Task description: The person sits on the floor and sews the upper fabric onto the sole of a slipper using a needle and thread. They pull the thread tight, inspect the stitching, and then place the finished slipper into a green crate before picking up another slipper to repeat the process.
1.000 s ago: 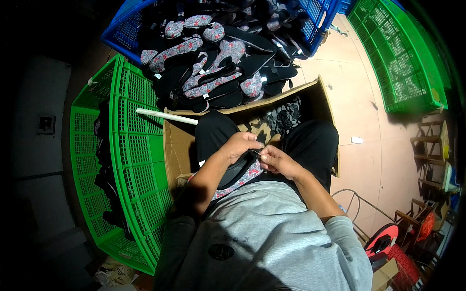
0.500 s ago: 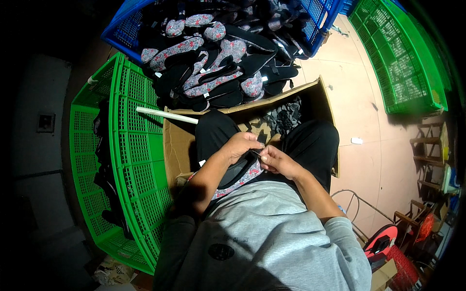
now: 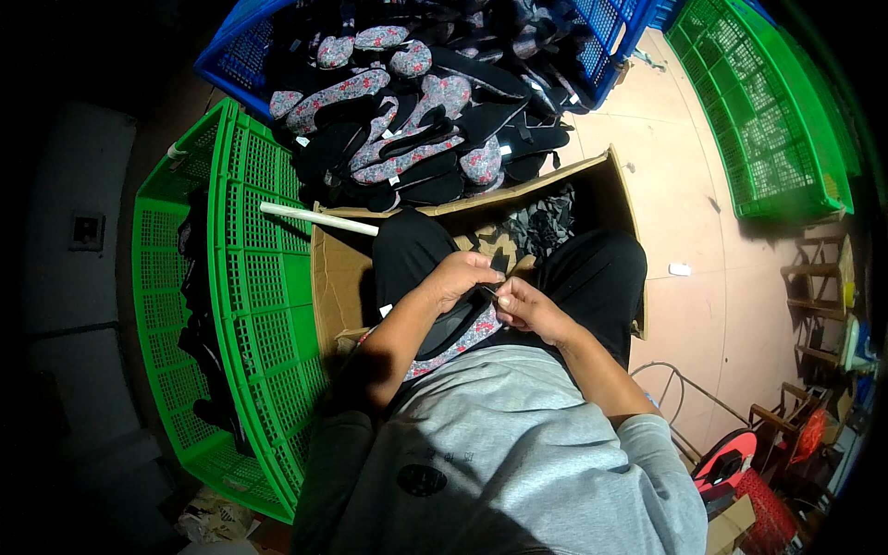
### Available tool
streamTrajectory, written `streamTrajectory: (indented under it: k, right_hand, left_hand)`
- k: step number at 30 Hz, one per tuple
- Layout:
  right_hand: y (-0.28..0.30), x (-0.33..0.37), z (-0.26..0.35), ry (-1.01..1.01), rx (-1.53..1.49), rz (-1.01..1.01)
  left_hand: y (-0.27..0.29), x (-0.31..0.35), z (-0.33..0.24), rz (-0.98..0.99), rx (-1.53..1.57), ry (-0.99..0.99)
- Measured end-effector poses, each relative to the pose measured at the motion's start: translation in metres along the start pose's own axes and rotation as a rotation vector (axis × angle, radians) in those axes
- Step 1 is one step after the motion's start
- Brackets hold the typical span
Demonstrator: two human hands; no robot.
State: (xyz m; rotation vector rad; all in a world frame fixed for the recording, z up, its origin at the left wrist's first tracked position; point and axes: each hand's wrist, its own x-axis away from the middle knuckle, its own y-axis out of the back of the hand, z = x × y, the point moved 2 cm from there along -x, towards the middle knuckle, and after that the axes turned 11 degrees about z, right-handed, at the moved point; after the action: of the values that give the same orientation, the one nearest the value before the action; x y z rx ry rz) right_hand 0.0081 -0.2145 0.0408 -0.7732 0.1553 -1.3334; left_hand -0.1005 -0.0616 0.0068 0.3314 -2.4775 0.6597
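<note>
Nothing moved. Mid-frame, left hand pinches floral slipper, right hand something thin. I'd hold the slipper's soft-looking edge.

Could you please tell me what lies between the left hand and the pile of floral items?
In the head view, the open cardboard box, holding dark scraps, lies between the left hand and the pile; the left knee partly hides it.

Seemingly a workshop: green mesh crates, a heap of floral slippers, a carton of scraps
</note>
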Motion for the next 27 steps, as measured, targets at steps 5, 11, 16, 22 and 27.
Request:
streamTrajectory:
  k: [5, 11, 16, 22, 27]
  right_hand:
    - [0.002, 0.0, -0.004, 0.039, -0.018, 0.011]
    - [0.002, 0.0, -0.005, 0.046, -0.034, 0.022]
    - [0.004, -0.002, -0.01, 0.072, -0.063, 0.027]
    - [0.006, -0.003, -0.014, 0.093, -0.078, 0.044]
    - [0.006, -0.003, -0.016, 0.086, -0.083, 0.032]
  left_hand:
    - [-0.001, 0.001, -0.001, 0.006, 0.016, -0.005]
    - [0.0, -0.002, 0.002, 0.004, 0.028, 0.004]
    - [-0.004, 0.001, -0.004, 0.019, 0.05, 0.008]
    - [0.0, -0.003, 0.004, 0.0, 0.053, 0.007]
    - [0.0, -0.004, 0.004, -0.013, 0.05, 0.02]
